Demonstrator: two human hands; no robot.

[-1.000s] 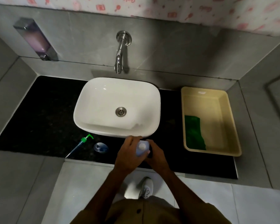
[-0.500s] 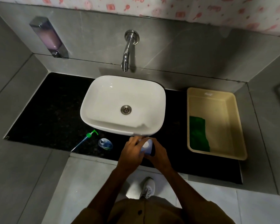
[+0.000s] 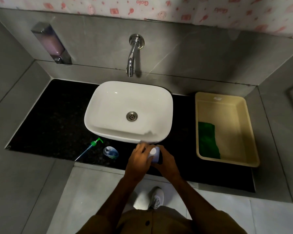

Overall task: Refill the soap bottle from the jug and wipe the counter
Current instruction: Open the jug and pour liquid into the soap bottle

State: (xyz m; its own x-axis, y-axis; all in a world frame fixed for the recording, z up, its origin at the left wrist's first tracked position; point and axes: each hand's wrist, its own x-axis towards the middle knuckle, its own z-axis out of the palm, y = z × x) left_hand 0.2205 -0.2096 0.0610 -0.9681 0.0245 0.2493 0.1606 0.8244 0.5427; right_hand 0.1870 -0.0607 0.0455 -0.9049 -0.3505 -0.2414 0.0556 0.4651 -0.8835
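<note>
A pale blue jug [image 3: 155, 155] with a white cap stands on the black counter [image 3: 54, 119] just in front of the basin. My left hand [image 3: 138, 160] is closed over its cap and my right hand [image 3: 167, 162] grips its body from the right. To the left, the clear soap bottle [image 3: 110, 152] stands with its top off. Its green pump [image 3: 91, 146] with the long tube lies flat on the counter beside it. A green cloth [image 3: 207, 141] lies in the cream tray [image 3: 247, 115] at the right.
A white basin [image 3: 108, 102] sits mid-counter under a chrome tap [image 3: 132, 56]. A wall soap dispenser [image 3: 51, 43] hangs at the back left. Grey tiled walls close in both sides. My shoe [image 3: 156, 197] shows on the floor below the counter edge.
Both hands stay on the jug at the same spot; the left hand's fingers have shifted slightly around the cap. The view has drifted, so everything sits further right in frame.
</note>
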